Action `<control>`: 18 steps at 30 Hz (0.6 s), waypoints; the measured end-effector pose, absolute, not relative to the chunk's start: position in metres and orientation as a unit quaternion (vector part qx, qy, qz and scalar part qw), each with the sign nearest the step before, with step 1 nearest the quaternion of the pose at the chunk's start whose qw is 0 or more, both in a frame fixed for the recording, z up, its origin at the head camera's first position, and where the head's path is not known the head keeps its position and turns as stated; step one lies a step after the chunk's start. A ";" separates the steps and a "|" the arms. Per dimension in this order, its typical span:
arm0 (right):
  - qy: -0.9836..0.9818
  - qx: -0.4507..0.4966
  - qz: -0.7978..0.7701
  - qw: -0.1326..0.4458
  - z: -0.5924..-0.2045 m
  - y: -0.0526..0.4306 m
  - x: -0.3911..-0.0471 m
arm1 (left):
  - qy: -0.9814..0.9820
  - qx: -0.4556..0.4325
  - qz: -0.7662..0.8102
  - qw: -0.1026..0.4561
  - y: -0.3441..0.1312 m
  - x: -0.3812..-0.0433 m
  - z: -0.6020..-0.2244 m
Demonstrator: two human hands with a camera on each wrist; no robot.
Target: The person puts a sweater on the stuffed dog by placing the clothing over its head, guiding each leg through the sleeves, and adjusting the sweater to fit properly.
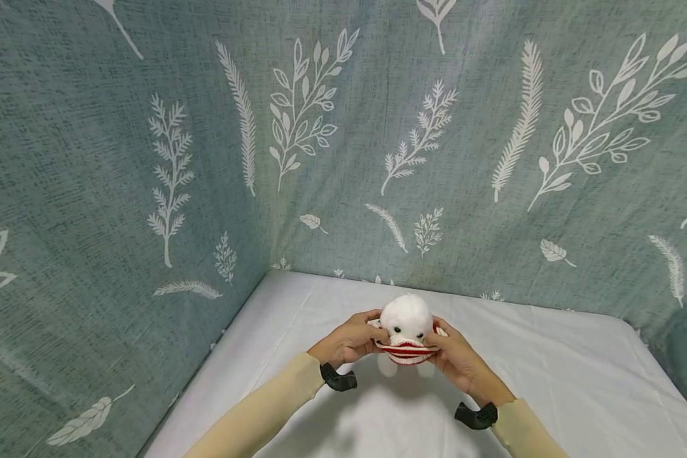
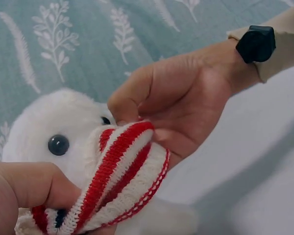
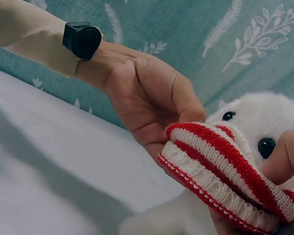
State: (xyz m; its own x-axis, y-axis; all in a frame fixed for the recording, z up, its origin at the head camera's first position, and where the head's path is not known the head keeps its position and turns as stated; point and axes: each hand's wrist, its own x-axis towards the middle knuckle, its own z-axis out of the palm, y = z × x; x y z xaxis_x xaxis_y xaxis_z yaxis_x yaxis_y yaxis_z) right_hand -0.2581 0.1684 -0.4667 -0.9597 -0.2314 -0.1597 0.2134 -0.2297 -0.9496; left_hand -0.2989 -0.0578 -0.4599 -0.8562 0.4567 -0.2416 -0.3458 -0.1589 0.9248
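Behind and to the left, grey-green leaf-printed curtain [image 1: 332, 210]; below, white cloth [image 1: 298, 312]. Over it, facing the person, white plush toy [image 1: 406, 313]. Across its lower face, blocking the view of it, red-and-white striped knit piece [image 1: 408, 352], pinched at one end by left hand [image 1: 352, 337], at the other by right hand [image 1: 459, 357], both ends partly hidden. At the wrists, black bands [image 1: 339, 380] and cream sleeves [image 1: 263, 407].

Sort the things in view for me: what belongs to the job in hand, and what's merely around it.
Belongs to the job:
- white plush toy
- red-and-white striped knit piece, pinched at both sides
- left hand
- right hand

Merely around it:
- leaf-patterned curtain
- white sheet below
- black wrist devices, worn, not handled
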 end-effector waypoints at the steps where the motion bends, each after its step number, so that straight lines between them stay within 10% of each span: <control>1: 0.605 -0.007 -0.784 0.141 -0.467 0.168 -0.258 | 0.593 0.048 0.759 0.265 -0.058 -0.299 -0.460; 18: 0.607 -0.012 -0.783 0.138 -0.468 0.169 -0.256 | 0.573 0.041 0.771 0.276 -0.056 -0.300 -0.467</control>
State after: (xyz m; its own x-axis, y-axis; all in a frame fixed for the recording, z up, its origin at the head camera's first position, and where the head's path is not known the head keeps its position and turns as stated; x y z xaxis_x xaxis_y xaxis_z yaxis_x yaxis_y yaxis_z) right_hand -0.2559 0.1693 -0.4683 -0.9615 -0.2311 -0.1487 0.2017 -0.2258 -0.9531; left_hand -0.2998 -0.0561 -0.4670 -0.8439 0.4725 -0.2542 -0.3796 -0.1909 0.9052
